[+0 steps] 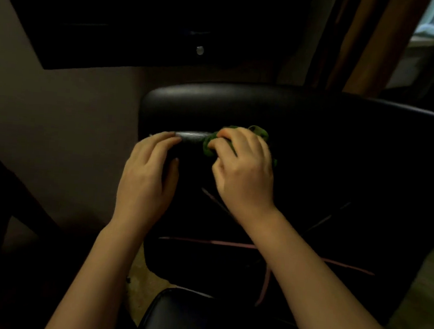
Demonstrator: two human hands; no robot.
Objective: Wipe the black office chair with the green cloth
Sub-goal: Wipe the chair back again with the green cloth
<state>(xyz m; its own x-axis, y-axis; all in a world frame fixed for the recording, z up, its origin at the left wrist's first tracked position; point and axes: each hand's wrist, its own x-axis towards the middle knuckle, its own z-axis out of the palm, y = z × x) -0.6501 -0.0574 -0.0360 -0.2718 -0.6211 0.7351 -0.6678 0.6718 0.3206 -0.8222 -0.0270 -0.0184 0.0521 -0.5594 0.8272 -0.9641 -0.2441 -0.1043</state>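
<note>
Green cloth (208,146) on chair (343,149), near left edge

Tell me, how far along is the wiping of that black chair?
Under way. The right hand grips the bunched green cloth against the backrest of the padded black office chair while the left hand steadies it with straight fingers. No wiped patch shows in the dim light, so nothing is provably done; the seat is not being touched.
</note>
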